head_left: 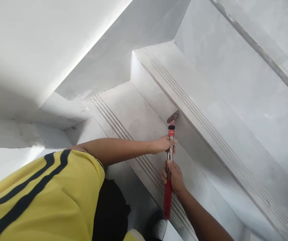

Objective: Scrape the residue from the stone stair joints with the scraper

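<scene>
Both hands are wrapped around a long-handled scraper (168, 197) with a red grip, a metal shaft and a wide, dirty blade at its top. My left hand (164, 144) closes on the upper shaft, just below the red and black collar. Lower down, my right hand (175, 174) grips the shaft above the red handle. The blade lies at the front edge of a stair tread (196, 97), over the riser (154, 92) beneath it. Whether the blade touches the edge, I cannot tell.
Grey tiled steps climb to the upper right, with grooved lines along their front edges. Pale dust and specks lie on the lower tread (133, 110). A grey skirting panel (123, 43) and a white wall (38, 36) border the stairs at the left. A shoe (160, 229) shows at the bottom.
</scene>
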`<state>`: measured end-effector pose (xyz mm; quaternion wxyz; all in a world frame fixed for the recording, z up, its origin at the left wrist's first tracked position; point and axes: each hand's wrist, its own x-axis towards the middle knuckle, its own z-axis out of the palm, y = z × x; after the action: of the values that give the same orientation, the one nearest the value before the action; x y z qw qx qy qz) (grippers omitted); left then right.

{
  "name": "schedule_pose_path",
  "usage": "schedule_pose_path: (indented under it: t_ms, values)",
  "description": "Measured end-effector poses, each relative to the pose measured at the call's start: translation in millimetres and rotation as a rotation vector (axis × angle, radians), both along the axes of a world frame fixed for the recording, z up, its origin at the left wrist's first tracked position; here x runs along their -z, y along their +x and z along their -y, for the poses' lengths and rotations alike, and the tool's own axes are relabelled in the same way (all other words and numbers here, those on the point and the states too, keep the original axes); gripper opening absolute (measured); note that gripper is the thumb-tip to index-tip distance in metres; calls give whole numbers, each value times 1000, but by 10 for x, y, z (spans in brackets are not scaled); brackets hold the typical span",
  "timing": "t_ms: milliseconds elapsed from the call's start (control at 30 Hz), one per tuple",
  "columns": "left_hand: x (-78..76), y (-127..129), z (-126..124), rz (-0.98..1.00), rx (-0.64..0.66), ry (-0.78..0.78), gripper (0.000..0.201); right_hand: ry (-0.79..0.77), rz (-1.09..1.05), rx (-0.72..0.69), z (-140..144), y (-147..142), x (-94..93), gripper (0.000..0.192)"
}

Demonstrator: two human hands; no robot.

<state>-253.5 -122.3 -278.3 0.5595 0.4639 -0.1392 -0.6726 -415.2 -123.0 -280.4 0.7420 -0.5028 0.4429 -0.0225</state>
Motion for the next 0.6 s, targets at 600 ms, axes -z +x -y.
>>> schedule_pose_path:
  t_ms: [600]
  values:
    - [46, 564, -82, 123, -250, 37, 19, 18, 53, 56, -141, 732, 59, 41]
